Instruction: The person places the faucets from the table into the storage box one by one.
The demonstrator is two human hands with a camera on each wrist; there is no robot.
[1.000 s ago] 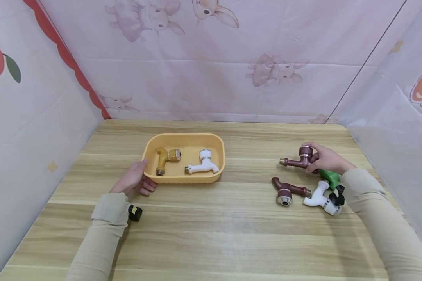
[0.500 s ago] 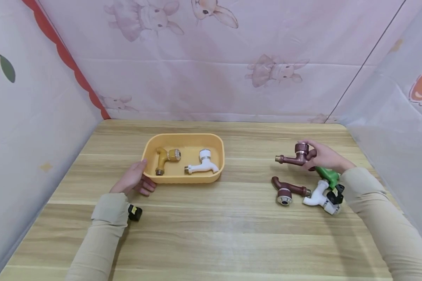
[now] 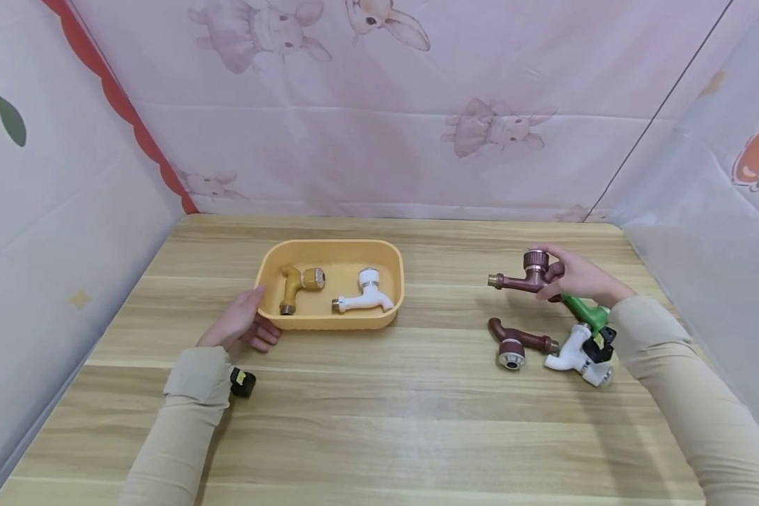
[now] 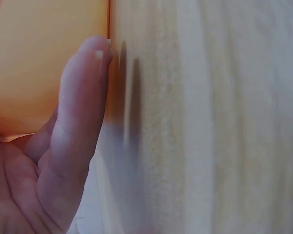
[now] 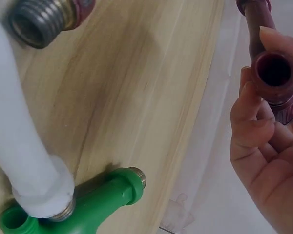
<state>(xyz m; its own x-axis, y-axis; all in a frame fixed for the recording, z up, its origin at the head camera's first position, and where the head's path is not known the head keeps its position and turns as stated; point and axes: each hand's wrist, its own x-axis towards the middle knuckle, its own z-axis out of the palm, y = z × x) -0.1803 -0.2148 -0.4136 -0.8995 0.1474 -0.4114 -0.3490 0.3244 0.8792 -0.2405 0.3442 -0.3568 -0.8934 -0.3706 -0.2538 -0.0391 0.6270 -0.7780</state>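
Observation:
My right hand (image 3: 577, 276) holds a maroon faucet (image 3: 526, 282) between thumb and fingers, raised off the table, knob upward and brass threaded end pointing left. In the right wrist view its open spout (image 5: 275, 73) faces the camera. My left hand (image 3: 243, 320) holds the front left corner of a yellow tray (image 3: 329, 323), thumb at the rim and fingers along the outer front wall. Inside lie a mustard-yellow faucet (image 3: 294, 287) and a white faucet (image 3: 368, 299). In the left wrist view, fingers (image 4: 78, 107) lie beside the tray wall (image 4: 29, 63).
On the table's right side lie another maroon faucet (image 3: 512, 344), a white faucet (image 3: 572, 353) and a green faucet (image 3: 585, 314), close together. The right forearm and its black wrist camera (image 3: 601, 344) partly cover them. Printed cloth walls (image 3: 379, 161) surround the wooden table (image 3: 379, 422).
My right hand has lifted the maroon faucet slightly and carried it a little to the left. The left hand and the tray have stayed in place.

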